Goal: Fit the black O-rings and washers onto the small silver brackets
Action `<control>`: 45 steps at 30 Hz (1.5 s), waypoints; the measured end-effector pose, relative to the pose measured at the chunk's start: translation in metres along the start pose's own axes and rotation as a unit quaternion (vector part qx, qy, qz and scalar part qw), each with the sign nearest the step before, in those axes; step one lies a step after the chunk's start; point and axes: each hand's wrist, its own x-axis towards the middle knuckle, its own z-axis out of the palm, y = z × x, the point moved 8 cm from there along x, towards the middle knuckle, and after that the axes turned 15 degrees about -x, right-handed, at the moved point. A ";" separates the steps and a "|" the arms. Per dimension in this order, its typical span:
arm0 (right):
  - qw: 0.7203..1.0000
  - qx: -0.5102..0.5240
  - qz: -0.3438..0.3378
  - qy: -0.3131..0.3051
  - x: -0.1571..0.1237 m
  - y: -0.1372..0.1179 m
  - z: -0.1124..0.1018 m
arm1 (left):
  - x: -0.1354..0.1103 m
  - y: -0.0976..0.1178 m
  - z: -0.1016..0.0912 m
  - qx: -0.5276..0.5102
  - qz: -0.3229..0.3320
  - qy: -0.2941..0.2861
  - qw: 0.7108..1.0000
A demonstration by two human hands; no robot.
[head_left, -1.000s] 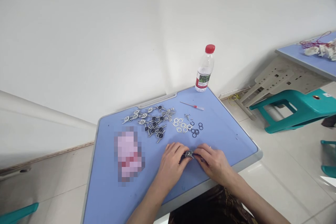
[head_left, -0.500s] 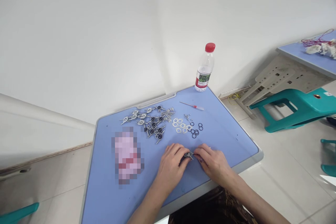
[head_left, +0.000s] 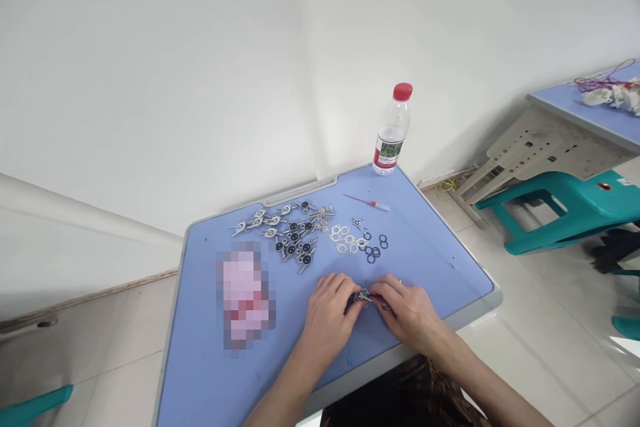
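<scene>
Metal pc. turned slightly, L hand hiding pt.

small metal part at left hand's fingertips: angle changed. half second ago prong slanted more steeply down; now lies flatter, toward right hand. finer detail too small to read.

dark shape, maybe shoe, at right edge: only small bit under teal stool earlier, now reaches farther left and lower, close by lower teal stool. head view shifted slightly.
</scene>
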 end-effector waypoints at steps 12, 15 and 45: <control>0.999 -0.010 -0.032 0.035 0.001 -0.016 -0.010 | -0.002 -0.002 0.002 -0.010 0.019 0.000 1.000; 0.998 -0.007 -0.041 0.043 0.001 -0.021 -0.008 | -0.002 -0.003 0.003 -0.015 0.017 -0.001 1.000; 0.998 0.051 0.039 0.004 -0.005 -0.010 -0.006 | -0.001 0.001 0.001 -0.026 0.031 -0.014 0.999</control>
